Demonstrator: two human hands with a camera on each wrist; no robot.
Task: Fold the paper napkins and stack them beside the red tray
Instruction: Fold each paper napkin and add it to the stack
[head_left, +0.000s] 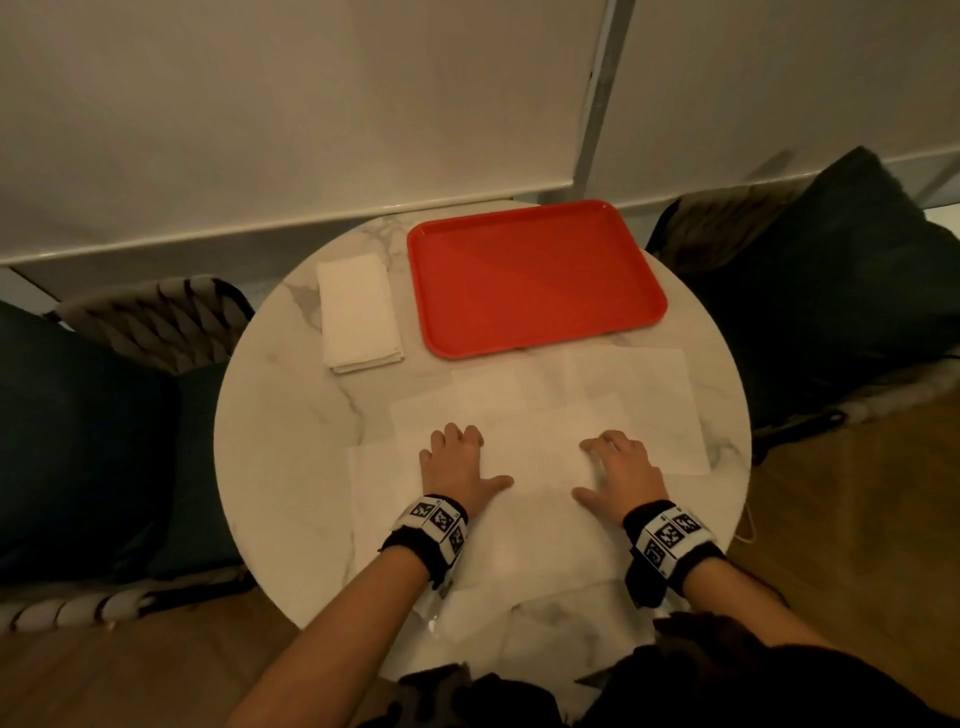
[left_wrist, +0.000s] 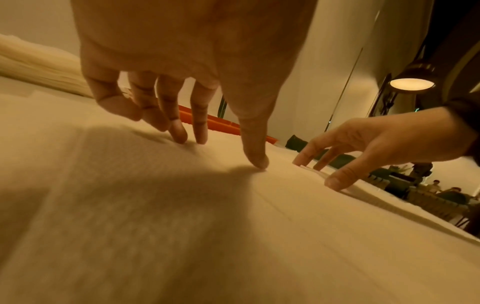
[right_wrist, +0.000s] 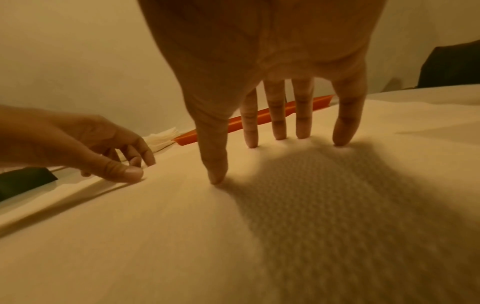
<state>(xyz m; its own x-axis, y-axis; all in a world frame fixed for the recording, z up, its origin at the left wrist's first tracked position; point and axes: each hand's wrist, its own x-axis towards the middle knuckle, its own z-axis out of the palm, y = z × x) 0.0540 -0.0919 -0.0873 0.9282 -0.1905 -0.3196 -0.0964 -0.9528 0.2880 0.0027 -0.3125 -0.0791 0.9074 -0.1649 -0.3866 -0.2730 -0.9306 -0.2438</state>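
A stack of folded white paper napkins (head_left: 358, 317) already lies just left of the red plastic tray (head_left: 535, 278) on the round marble tabletop (head_left: 270, 441). Several unfolded napkins (head_left: 540, 467), perhaps four or five, overlap nearer; the left hand (head_left: 454, 462) and right hand (head_left: 621, 475) press spread fingers (right_wrist: 302, 127) on the top one, gripping nothing.

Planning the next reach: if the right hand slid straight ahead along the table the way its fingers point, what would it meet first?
The right hand would cross more unfolded napkin, then probably meet the red tray at its near rim, though depth is unclear.
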